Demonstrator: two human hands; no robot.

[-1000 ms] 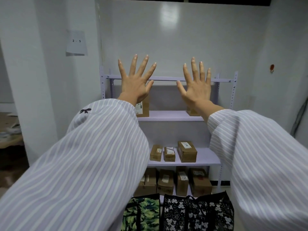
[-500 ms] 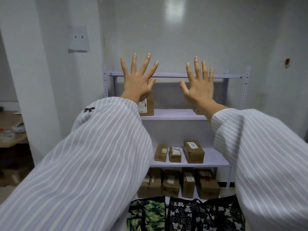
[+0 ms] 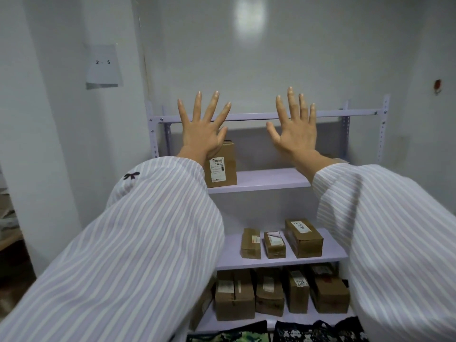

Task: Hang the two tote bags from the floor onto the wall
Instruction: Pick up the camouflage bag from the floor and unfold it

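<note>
My left hand (image 3: 203, 128) and my right hand (image 3: 294, 128) are both raised at arm's length in front of me, palms forward, fingers spread, holding nothing. Striped sleeves cover both arms. Far below them, at the bottom edge of the view, only the tops of two tote bags show on the floor: a green camouflage bag (image 3: 229, 335) on the left and a black bag with a white pattern (image 3: 318, 333) on the right. Both bags stand in front of the shelf. A small red hook-like fitting (image 3: 438, 84) sits on the right wall.
A lilac metal shelf unit (image 3: 261, 180) stands against the white back wall, with several cardboard boxes (image 3: 303, 238) on its levels. A white pillar with a paper label (image 3: 103, 65) is on the left. Part of a cluttered surface shows at far left.
The view has tilted up and moved closer to the shelf, so the bags have slipped almost out of the bottom edge. Both hands stay raised and spread.
</note>
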